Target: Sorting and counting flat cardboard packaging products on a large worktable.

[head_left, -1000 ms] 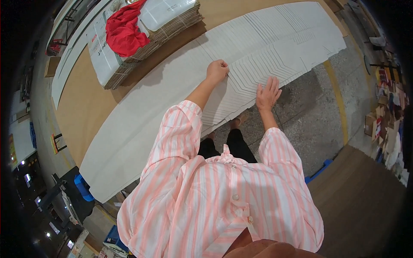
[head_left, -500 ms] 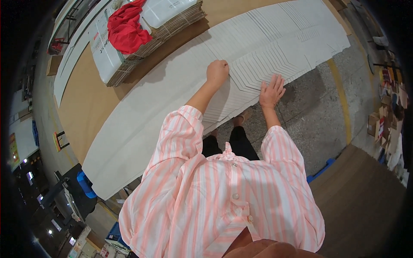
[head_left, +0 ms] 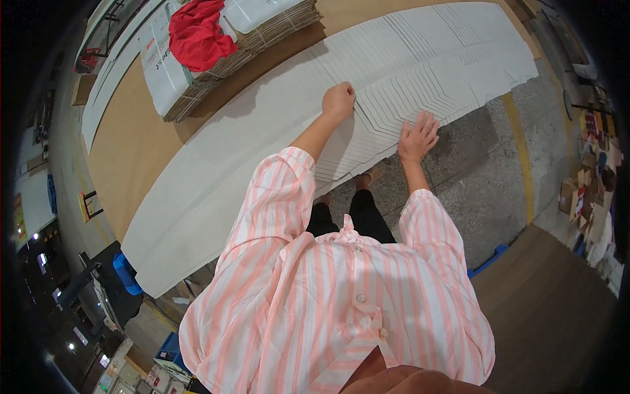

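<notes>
Many large thin white sheets, paper or card (head_left: 223,164), lie overlapped in front of me, their staggered edges making stepped lines toward the right. My left hand (head_left: 338,102) is closed over the middle of the sheets, knuckles up, at the left end of the stepped edges. Whatever its fingers may hold is hidden. My right hand (head_left: 418,138) lies flat with fingers spread on the near edge of the sheets, where the staggered ends meet the table's front side.
Beyond the sheets, a strapped stack of flattened cardboard (head_left: 243,49) bears a red cloth (head_left: 199,36) on the brown tabletop (head_left: 125,167). A brown board surface (head_left: 545,302) stands at the lower right. Boxes (head_left: 569,195) are piled at far right. A yellow line (head_left: 522,157) crosses the floor.
My left hand has shifted slightly up and to the right over the sheets. The right hand stays flat on the near edge. The whole view has moved a little.
</notes>
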The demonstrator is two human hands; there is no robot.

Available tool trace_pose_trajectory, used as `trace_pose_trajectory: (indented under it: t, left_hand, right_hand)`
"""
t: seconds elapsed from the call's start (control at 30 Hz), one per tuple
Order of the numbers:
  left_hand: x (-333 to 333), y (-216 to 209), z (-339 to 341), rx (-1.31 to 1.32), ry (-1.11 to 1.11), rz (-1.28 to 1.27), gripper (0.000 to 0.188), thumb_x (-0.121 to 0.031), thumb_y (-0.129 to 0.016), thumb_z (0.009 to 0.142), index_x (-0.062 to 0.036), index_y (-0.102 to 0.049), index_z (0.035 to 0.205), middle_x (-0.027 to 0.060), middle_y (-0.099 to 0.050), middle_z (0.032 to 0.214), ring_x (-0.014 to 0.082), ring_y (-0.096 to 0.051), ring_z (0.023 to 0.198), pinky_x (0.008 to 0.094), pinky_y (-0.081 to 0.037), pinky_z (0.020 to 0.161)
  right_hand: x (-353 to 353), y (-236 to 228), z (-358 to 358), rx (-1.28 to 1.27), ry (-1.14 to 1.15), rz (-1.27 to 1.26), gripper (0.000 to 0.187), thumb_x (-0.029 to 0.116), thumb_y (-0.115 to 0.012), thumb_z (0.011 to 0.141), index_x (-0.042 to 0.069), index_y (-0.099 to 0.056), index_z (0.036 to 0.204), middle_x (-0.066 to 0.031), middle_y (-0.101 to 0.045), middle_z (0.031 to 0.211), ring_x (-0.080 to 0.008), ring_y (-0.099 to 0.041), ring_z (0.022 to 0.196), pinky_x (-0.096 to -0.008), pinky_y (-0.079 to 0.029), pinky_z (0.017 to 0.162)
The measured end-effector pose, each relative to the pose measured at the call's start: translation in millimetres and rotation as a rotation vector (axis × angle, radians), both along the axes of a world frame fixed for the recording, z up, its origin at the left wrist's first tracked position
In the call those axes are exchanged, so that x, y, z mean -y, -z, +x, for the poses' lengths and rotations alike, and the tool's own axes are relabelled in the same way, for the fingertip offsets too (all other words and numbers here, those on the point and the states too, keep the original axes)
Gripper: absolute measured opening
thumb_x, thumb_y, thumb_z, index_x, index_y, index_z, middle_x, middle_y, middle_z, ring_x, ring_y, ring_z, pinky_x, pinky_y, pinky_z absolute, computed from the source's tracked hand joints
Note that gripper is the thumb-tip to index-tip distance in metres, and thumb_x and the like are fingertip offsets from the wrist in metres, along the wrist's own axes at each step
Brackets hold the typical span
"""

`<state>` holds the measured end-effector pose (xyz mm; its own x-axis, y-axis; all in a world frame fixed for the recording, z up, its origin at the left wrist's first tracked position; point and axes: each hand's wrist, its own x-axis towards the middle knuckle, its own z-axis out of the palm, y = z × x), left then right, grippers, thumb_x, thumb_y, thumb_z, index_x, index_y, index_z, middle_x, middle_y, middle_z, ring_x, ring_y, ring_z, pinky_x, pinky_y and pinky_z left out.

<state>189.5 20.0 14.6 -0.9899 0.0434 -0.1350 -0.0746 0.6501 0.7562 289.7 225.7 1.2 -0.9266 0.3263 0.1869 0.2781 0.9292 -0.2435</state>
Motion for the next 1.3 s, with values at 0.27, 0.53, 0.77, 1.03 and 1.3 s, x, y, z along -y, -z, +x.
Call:
trace_pose_trajectory:
  t: [0.27,0.53,0.77,1.03,1.3]
  left_hand:
    - [24,-16,-2,-0.06,0.055,-0.072,0.017,-0.017,-0.057,0.071,-0.0062,-0.063,0.083,0.0131,-0.064,0.08,0.0289,-0.06,0.078,0.0363,-0.046,0.067]
    - [84,-17,19,0.164,0.464,-0.316,0.025,-0.012,-0.047,0.072,-0.005,-0.064,0.088,0.0149,-0.063,0.087,0.0319,-0.058,0.083,0.0378,-0.046,0.072]
    - [83,-6,22,0.064,0.312,-0.168,0.026,-0.012,-0.046,0.07,-0.0066,-0.065,0.087,0.0151,-0.063,0.087,0.0337,-0.058,0.082,0.0389,-0.046,0.071]
    - [82,-8,23,0.05,0.35,-0.228,0.025,-0.011,-0.046,0.07,-0.0057,-0.065,0.085,0.0157,-0.062,0.088,0.0342,-0.057,0.083,0.0385,-0.045,0.071]
    - [137,-28,66,0.185,0.355,-0.364,0.025,-0.012,-0.044,0.073,-0.0042,-0.063,0.088,0.0185,-0.06,0.094,0.0337,-0.056,0.085,0.04,-0.045,0.072]
  right_hand:
    - [-3,3,11,-0.212,0.031,-0.217,0.063,0.042,-0.042,0.087,0.007,-0.024,0.135,-0.016,-0.019,0.141,-0.0361,-0.014,0.13,-0.0506,-0.013,0.103]
    - [46,-1,24,-0.295,0.591,-1.998,0.068,0.055,-0.033,0.085,0.009,-0.027,0.134,-0.0079,-0.026,0.14,-0.028,-0.025,0.127,-0.041,-0.022,0.103]
    - [54,-7,17,-0.278,0.51,-2.105,0.067,0.057,-0.023,0.085,0.011,-0.032,0.133,-0.0067,-0.033,0.137,-0.0302,-0.034,0.123,-0.0448,-0.03,0.098]
    - [52,-2,17,-0.298,0.446,-2.125,0.069,0.059,-0.021,0.085,0.012,-0.031,0.134,-0.0067,-0.032,0.138,-0.0312,-0.033,0.123,-0.0461,-0.027,0.1]
    - [83,-26,57,-0.101,0.755,-2.086,0.076,0.065,-0.026,0.081,0.014,-0.022,0.138,-0.0079,-0.017,0.144,-0.0285,-0.02,0.13,-0.0457,-0.017,0.104]
